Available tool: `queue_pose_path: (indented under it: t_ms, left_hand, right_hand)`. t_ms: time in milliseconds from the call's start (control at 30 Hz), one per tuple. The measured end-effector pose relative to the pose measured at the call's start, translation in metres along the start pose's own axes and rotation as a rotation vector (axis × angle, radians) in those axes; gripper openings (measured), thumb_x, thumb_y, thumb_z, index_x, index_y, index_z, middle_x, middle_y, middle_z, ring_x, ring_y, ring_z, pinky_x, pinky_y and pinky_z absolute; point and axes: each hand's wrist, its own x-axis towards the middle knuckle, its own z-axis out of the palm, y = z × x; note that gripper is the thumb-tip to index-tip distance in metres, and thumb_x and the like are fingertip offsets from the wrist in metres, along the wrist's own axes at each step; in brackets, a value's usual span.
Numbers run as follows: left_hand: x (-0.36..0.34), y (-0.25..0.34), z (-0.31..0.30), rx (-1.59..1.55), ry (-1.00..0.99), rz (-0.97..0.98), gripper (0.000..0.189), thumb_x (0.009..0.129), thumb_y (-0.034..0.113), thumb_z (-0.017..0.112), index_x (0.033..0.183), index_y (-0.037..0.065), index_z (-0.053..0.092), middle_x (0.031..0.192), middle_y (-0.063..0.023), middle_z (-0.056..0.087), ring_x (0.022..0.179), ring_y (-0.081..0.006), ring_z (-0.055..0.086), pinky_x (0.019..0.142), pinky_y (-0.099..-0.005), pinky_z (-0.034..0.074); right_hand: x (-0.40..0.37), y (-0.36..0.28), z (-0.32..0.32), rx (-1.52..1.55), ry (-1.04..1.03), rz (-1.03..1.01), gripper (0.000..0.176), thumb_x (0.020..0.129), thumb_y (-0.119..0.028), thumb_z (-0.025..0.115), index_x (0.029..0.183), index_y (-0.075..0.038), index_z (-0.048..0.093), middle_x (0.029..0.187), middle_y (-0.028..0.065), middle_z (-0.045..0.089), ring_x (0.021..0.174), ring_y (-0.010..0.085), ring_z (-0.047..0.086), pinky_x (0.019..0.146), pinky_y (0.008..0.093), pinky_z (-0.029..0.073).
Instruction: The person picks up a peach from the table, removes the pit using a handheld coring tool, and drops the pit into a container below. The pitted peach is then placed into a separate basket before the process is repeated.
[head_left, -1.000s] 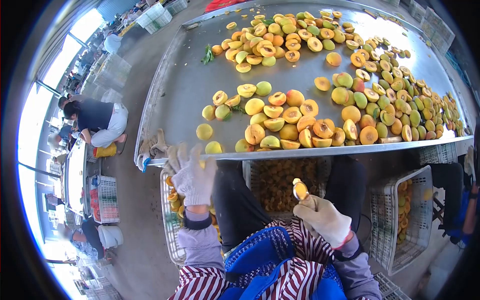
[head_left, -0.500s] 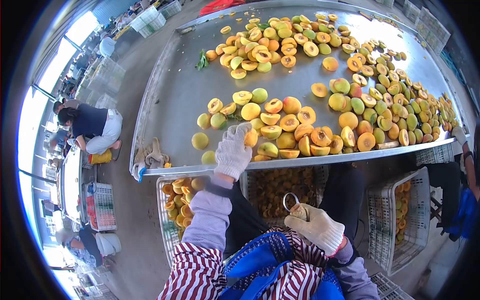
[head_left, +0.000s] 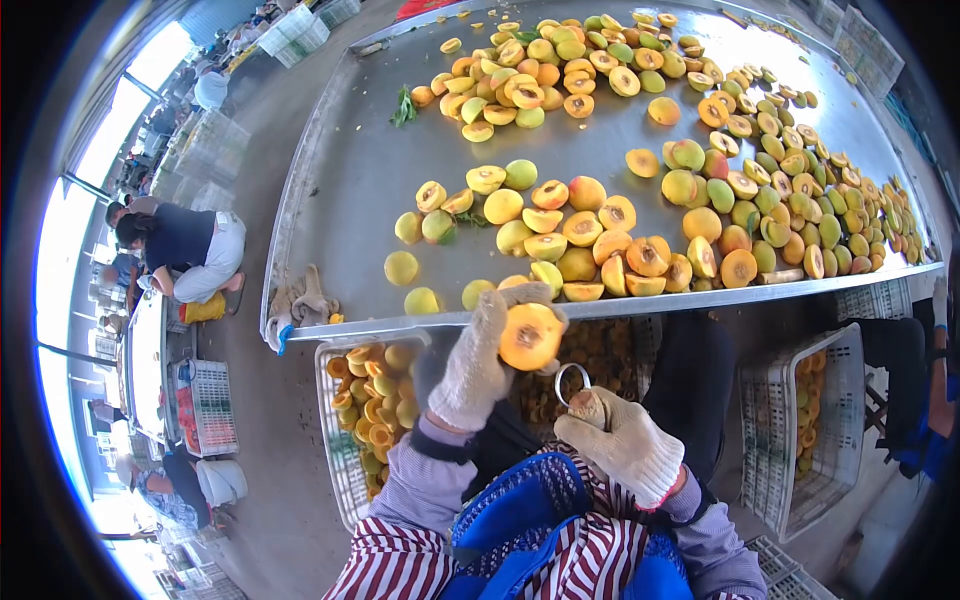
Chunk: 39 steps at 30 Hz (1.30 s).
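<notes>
My left hand, in a white knitted glove, is closed around a peach half. The orange cut face, brown at its centre, points up toward me, just off the table's front edge. Lower and to the right, my gloved right hand grips a pitting tool by its wooden handle; a thin metal ring stands out from its tip. The ring is near the peach half but apart from it. Beyond my hands, many halved peaches lie on the metal table, some cut face up.
Below the table's edge stand a white crate of peach halves at left and a dark-looking container of pieces between my knees. Another crate is at right. Gloves lie on the table's left corner. Other people work at left.
My left hand has drawn back from the peaches on the table toward my body, bringing a peach half with it. My right hand has shifted slightly left, still holding the pitting tool.
</notes>
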Motion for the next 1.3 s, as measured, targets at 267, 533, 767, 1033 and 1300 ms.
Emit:
queue_pose_path:
  t_ms: [267, 533, 767, 1033, 1300]
  left_hand:
    - [-0.033, -0.01, 0.052, 0.041, 0.007, 0.151, 0.057, 0.104, 0.048, 0.043, 0.129, -0.001, 0.056, 0.128, -0.0168, 0.061, 0.116, -0.0252, 0.06, 0.101, -0.0384, 0.048]
    - [-0.049, -0.012, 0.078, 0.138, 0.141, 0.247, 0.038, 0.106, 0.028, 0.047, 0.122, -0.003, 0.06, 0.118, -0.0162, 0.068, 0.1, -0.0212, 0.067, 0.092, -0.0341, 0.052]
    - [-0.05, 0.016, 0.095, 0.335, 0.094, 0.079, 0.033, 0.106, 0.023, 0.046, 0.108, -0.003, 0.067, 0.103, -0.0112, 0.071, 0.089, -0.0138, 0.065, 0.081, -0.029, 0.052]
    - [-0.043, -0.001, 0.084, 0.611, -0.108, 0.68, 0.025, 0.096, 0.021, 0.06, 0.104, -0.002, 0.068, 0.097, -0.0167, 0.071, 0.084, -0.0288, 0.07, 0.076, -0.0347, 0.055]
    - [-0.041, 0.02, 0.086, 0.648, -0.352, 0.463, 0.02, 0.091, 0.02, 0.065, 0.098, 0.002, 0.07, 0.098, -0.0152, 0.072, 0.087, -0.0313, 0.071, 0.074, -0.0352, 0.055]
  right_hand:
    - [-0.005, 0.003, 0.005, -0.106, 0.087, -0.183, 0.033, 0.091, -0.024, 0.071, 0.111, 0.001, 0.064, 0.077, 0.0004, 0.065, 0.066, 0.0069, 0.057, 0.062, 0.0268, 0.049]
    - [-0.024, -0.002, 0.003, 0.181, -0.124, -0.03, 0.029, 0.096, -0.028, 0.066, 0.106, -0.001, 0.063, 0.073, 0.003, 0.066, 0.061, 0.0114, 0.062, 0.055, 0.0271, 0.05]
    - [-0.038, -0.005, -0.008, 0.422, -0.338, 0.119, 0.025, 0.098, -0.029, 0.063, 0.088, -0.006, 0.057, 0.059, -0.0022, 0.053, 0.042, 0.0052, 0.045, 0.039, 0.0207, 0.034]
    - [-0.039, 0.01, -0.024, 0.669, -0.659, 0.212, 0.029, 0.098, -0.028, 0.058, 0.079, -0.006, 0.057, 0.055, -0.0008, 0.05, 0.04, 0.0071, 0.042, 0.037, 0.0229, 0.03]
    - [-0.036, 0.027, -0.029, 0.859, -0.92, 0.16, 0.027, 0.097, -0.027, 0.06, 0.085, -0.003, 0.058, 0.058, 0.0003, 0.051, 0.044, 0.0073, 0.046, 0.042, 0.0209, 0.036]
